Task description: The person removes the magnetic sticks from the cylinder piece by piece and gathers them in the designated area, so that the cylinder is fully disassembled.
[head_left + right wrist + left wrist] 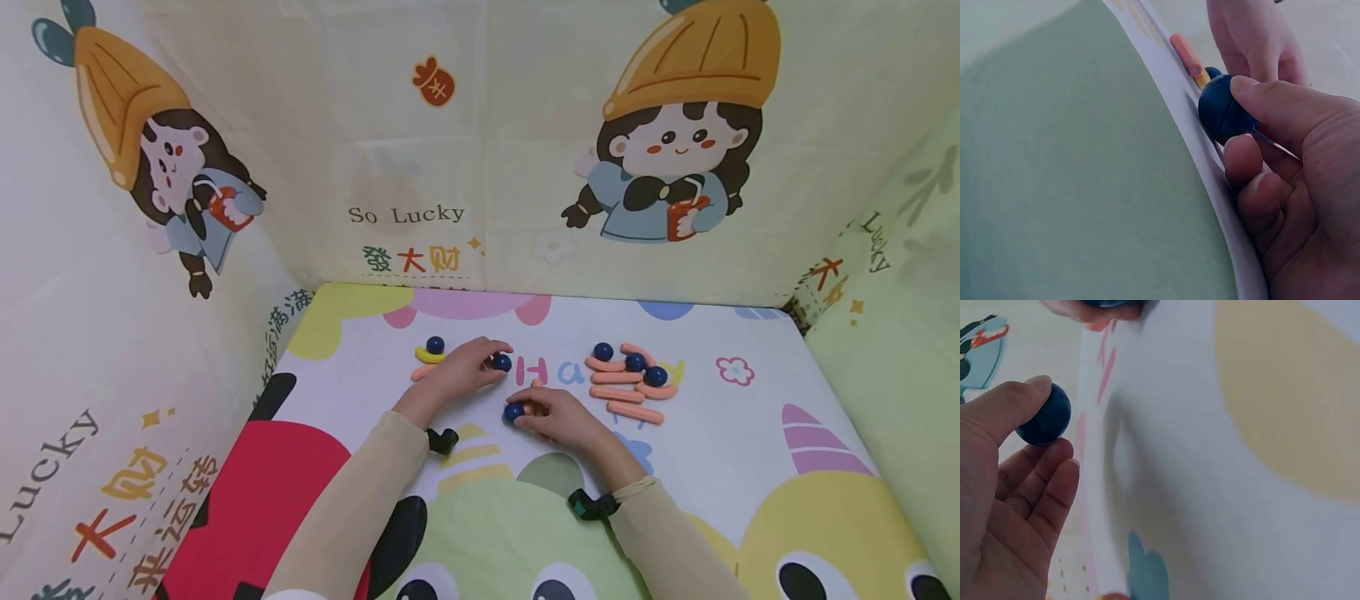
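Observation:
My left hand (468, 367) pinches a dark blue ball (501, 362) between thumb and fingertips, over the middle of the table. In the left wrist view this ball (1049, 417) looks smooth and round, with the thumb on its upper side. Closer to me, my right hand (558, 417) holds a second dark blue ball (513, 413). A thin line runs across that ball (1225, 107) in the right wrist view, where the thumb presses its top and the other fingers curl below. The two hands are apart.
Right of my hands lie several salmon-pink sticks (617, 378), some curved, with blue balls (656, 377) among them. Beyond my left wrist are another blue ball (435, 344), a yellow curved piece (429, 356) and a pink stick (423, 372). Printed cloth walls (525, 167) surround the table.

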`<action>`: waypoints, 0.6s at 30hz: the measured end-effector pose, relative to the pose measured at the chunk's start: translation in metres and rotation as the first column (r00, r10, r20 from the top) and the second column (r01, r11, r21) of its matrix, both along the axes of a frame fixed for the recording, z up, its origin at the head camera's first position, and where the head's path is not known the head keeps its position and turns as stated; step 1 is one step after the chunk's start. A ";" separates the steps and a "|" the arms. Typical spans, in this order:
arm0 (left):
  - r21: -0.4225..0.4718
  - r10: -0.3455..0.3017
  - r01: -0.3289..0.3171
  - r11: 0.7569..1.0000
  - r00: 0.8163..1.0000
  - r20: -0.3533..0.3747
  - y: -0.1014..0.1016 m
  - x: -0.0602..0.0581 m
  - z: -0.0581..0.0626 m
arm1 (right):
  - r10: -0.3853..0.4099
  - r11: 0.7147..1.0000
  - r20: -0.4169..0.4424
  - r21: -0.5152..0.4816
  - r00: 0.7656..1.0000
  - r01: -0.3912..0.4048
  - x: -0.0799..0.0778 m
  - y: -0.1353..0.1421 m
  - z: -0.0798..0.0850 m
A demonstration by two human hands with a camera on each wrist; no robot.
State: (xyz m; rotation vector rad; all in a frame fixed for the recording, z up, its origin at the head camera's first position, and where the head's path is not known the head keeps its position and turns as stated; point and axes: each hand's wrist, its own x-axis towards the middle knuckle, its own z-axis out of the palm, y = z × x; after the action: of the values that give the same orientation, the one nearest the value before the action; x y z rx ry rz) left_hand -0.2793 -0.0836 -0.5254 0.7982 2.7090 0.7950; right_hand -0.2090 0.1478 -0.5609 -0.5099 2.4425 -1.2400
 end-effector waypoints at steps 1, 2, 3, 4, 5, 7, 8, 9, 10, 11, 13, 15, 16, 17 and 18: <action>0.010 0.017 -0.017 1.000 1.000 0.006 -0.003 0.002 0.000 | -0.001 1.000 -0.002 0.003 1.000 0.001 0.000 0.000 0.000; 0.021 0.032 -0.032 0.999 0.999 0.013 -0.007 0.004 0.001 | -0.001 1.000 -0.004 0.005 1.000 0.001 0.000 0.000 0.000; 0.027 0.049 -0.050 0.998 0.999 0.017 -0.010 0.006 0.000 | -0.002 1.000 -0.009 0.009 1.000 0.002 0.001 0.000 0.001; 0.036 0.063 -0.064 0.997 0.998 0.018 -0.013 0.008 0.001 | -0.002 1.000 -0.012 0.011 1.000 0.003 0.001 -0.001 0.001; 0.043 0.080 -0.081 0.996 0.997 0.020 -0.017 0.010 0.001 | -0.003 1.000 -0.018 0.017 1.000 0.004 0.001 -0.001 0.001; 0.049 0.122 -0.123 0.991 0.992 0.024 -0.024 0.015 0.000 | -0.004 1.000 -0.024 0.022 1.000 0.004 0.001 -0.001 0.002; 0.048 0.147 -0.148 0.988 0.989 0.027 -0.028 0.017 0.000 | -0.003 1.000 -0.028 0.023 1.000 0.003 0.002 -0.001 0.002; 0.042 0.174 -0.175 0.984 0.984 0.028 -0.032 0.019 -0.001 | -0.002 1.000 -0.034 0.028 0.999 0.002 0.002 -0.002 0.003; 0.045 0.195 -0.196 0.980 0.980 0.029 -0.035 0.022 -0.002 | 0.000 1.000 -0.038 0.030 0.999 0.001 0.002 -0.002 0.003; 0.042 0.219 -0.220 0.975 0.975 0.030 -0.039 0.024 -0.004 | 0.004 0.999 -0.046 0.036 0.999 -0.002 0.003 -0.002 0.003; 0.046 0.256 -0.257 0.965 0.966 0.027 -0.047 0.027 -0.007 | 0.014 0.999 -0.067 0.044 0.998 -0.011 0.003 -0.002 0.003; 0.052 0.277 -0.277 0.959 0.961 0.016 -0.054 0.031 -0.010 | 0.029 0.999 -0.100 0.047 0.995 -0.024 0.003 -0.002 0.003; 0.061 0.280 -0.280 0.958 0.960 0.004 -0.057 0.032 -0.011 | 0.038 0.998 -0.123 0.048 0.992 -0.033 0.004 -0.002 0.003; 0.067 0.287 -0.285 0.956 0.958 -0.007 -0.061 0.033 -0.012 | 0.044 0.998 -0.146 0.052 0.988 -0.037 0.004 -0.002 0.003; 0.075 0.291 -0.289 0.954 0.957 -0.017 -0.064 0.034 -0.014 | 0.052 0.998 -0.163 0.048 0.985 -0.044 0.004 -0.002 0.003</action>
State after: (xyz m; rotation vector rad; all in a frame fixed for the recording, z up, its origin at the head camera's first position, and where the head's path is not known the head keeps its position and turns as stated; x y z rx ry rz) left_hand -0.2453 -0.1474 -0.5392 0.4301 2.8771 0.9525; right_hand -0.2052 0.1461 -0.5578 -0.6793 2.5708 -1.1634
